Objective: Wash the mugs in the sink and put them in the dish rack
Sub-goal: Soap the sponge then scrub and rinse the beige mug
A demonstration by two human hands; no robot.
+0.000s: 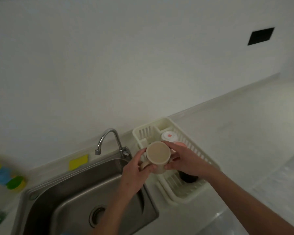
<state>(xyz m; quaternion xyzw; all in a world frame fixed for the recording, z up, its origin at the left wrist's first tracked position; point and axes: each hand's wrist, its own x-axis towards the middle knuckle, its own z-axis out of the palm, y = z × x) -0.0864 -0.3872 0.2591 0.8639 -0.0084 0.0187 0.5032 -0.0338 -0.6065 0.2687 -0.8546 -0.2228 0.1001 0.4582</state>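
Both hands hold a beige mug upside down over the left edge of the rack, beside the sink. The left hand curls around its handle side; the right hand grips the other side. Other cups already sit in the rack.

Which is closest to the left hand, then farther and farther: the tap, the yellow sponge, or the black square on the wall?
From the left hand:
1. Tap, just up-left, behind the sink.
2. Yellow sponge, farther left on the counter.
3. Black square, high on the wall, far right.
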